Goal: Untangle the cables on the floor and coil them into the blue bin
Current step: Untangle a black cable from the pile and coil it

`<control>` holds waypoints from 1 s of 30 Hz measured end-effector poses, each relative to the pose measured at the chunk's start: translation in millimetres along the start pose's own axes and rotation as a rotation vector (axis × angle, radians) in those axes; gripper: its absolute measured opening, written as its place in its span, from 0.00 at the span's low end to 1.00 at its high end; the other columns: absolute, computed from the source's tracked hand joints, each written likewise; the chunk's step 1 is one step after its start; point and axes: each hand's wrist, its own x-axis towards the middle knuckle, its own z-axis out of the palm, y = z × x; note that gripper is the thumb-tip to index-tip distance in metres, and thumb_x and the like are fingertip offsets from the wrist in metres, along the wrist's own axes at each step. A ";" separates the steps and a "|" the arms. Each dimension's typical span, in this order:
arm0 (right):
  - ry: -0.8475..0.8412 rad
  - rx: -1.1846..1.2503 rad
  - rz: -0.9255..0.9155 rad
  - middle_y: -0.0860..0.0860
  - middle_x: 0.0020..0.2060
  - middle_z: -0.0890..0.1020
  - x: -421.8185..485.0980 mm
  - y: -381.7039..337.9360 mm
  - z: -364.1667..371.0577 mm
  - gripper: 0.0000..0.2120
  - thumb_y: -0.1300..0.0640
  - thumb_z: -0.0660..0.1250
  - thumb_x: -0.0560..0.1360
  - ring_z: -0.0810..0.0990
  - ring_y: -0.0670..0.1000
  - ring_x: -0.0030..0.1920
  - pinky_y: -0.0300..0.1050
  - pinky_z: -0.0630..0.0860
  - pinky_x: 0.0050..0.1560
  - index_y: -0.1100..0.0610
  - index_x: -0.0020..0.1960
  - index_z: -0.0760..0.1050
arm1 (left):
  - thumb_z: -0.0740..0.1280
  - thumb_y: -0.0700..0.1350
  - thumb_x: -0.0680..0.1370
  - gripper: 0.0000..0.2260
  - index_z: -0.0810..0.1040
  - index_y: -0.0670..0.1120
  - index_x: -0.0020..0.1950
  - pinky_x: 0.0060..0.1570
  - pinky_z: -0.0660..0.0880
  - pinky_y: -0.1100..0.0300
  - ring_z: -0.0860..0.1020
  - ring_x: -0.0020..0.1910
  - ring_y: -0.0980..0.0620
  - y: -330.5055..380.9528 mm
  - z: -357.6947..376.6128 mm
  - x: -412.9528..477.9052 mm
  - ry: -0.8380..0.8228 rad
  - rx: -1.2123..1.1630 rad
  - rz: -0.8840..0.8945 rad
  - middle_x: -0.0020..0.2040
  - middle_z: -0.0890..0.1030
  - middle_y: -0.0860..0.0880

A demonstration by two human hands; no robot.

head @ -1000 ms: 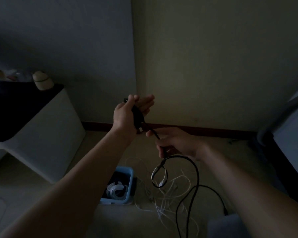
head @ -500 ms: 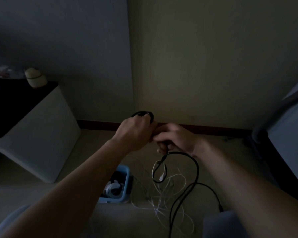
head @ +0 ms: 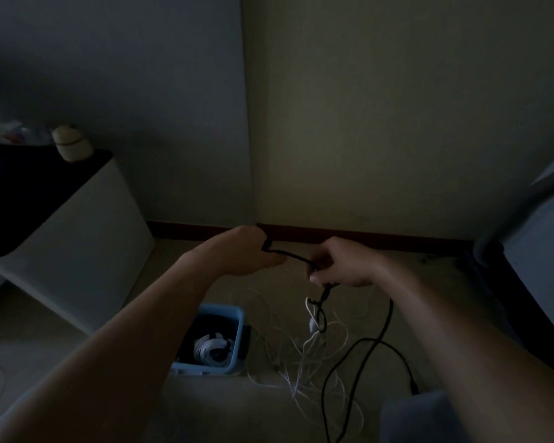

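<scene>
head-worn, looking down, close over floor (head: 205, 410)

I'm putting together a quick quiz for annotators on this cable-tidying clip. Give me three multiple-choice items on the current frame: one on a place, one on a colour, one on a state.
1. Where does the blue bin stand?
A) on the floor, left of the loose white cables
B) on a chair
C) on a windowsill

2. What colour is the cable stretched between the left hand and the right hand?
A) white
B) black
C) red

3. What state is the bin in?
A) empty
B) tipped on its side
C) upright, holding a white coil

Answers:
1 A, it sits on the floor beside the tangle.
2 B, the strand running from hand to hand is black.
3 C, coiled white cable shows through its open top.
</scene>
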 end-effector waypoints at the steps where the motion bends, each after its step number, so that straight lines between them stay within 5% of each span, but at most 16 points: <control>1: 0.007 -0.013 0.006 0.45 0.31 0.83 -0.3 -0.1 0.1 0.05 0.59 0.72 0.74 0.81 0.43 0.34 0.43 0.75 0.40 0.50 0.42 0.81 | 0.66 0.60 0.78 0.16 0.79 0.49 0.40 0.41 0.76 0.56 0.78 0.37 0.53 0.0 1.0 0.5 -0.017 -0.091 -0.009 0.39 0.80 0.52; 6: 0.031 0.028 0.093 0.50 0.43 0.85 -1.1 1.8 2.8 0.08 0.63 0.67 0.76 0.84 0.50 0.36 0.43 0.78 0.29 0.51 0.47 0.80 | 0.58 0.49 0.84 0.18 0.78 0.47 0.38 0.25 0.68 0.64 0.70 0.23 0.54 6.2 -5.9 -5.0 -0.060 -0.378 -0.028 0.26 0.74 0.50; 9: 0.046 -0.097 0.140 0.49 0.38 0.86 -1.7 2.7 0.9 0.06 0.59 0.66 0.77 0.84 0.50 0.34 0.42 0.75 0.31 0.54 0.47 0.82 | 0.57 0.50 0.85 0.21 0.80 0.40 0.39 0.24 0.64 0.62 0.67 0.20 0.51 2.7 -6.9 -3.6 -0.039 -0.597 -0.106 0.26 0.70 0.44; 13: 0.204 -0.200 0.178 0.48 0.31 0.82 -0.8 2.9 -2.6 0.13 0.50 0.66 0.79 0.79 0.48 0.32 0.41 0.71 0.33 0.55 0.42 0.84 | 0.57 0.47 0.84 0.18 0.76 0.39 0.39 0.21 0.60 0.65 0.63 0.18 0.51 -6.2 -9.6 -3.5 0.145 -1.007 -0.260 0.23 0.66 0.46; 17: 0.157 -0.278 0.378 0.51 0.35 0.81 -5.4 15.2 -7.6 0.10 0.56 0.64 0.80 0.79 0.50 0.34 0.37 0.72 0.32 0.60 0.51 0.82 | 0.58 0.47 0.82 0.16 0.71 0.42 0.37 0.26 0.59 0.61 0.60 0.18 0.52 -14.1 -16.8 -2.4 0.245 -1.424 -0.365 0.22 0.63 0.49; 21: 0.085 -0.270 0.535 0.63 0.52 0.83 -17.1 36.4 -3.3 0.13 0.64 0.62 0.79 0.72 0.47 0.28 0.31 0.65 0.17 0.69 0.61 0.77 | 0.59 0.46 0.82 0.15 0.70 0.43 0.36 0.26 0.61 0.60 0.62 0.18 0.52 -9.1 -20.0 -3.1 0.485 -1.463 -0.356 0.20 0.65 0.50; 23: 0.066 -0.286 0.582 0.66 0.58 0.81 -17.7 40.0 -2.9 0.16 0.66 0.60 0.79 0.73 0.49 0.29 0.34 0.69 0.21 0.70 0.64 0.74 | 0.58 0.47 0.82 0.16 0.70 0.43 0.35 0.25 0.62 0.60 0.63 0.19 0.51 -8.2 -21.8 -3.1 0.625 -1.507 -0.299 0.20 0.66 0.50; 27: -0.059 -0.319 0.753 0.61 0.71 0.72 -22.8 23.7 -0.3 0.18 0.67 0.55 0.83 0.80 0.55 0.49 0.40 0.76 0.47 0.69 0.72 0.67 | 0.58 0.48 0.83 0.17 0.71 0.45 0.35 0.25 0.62 0.60 0.63 0.21 0.51 -3.6 -24.8 -4.6 0.761 -1.556 -0.209 0.22 0.67 0.50; 30: -0.073 -0.442 0.738 0.61 0.65 0.77 -16.9 27.9 8.8 0.16 0.65 0.57 0.82 0.80 0.55 0.49 0.44 0.79 0.52 0.64 0.68 0.73 | 0.58 0.47 0.83 0.17 0.71 0.44 0.35 0.25 0.60 0.60 0.62 0.20 0.51 8.3 -23.3 -7.8 0.656 -1.496 -0.087 0.21 0.66 0.50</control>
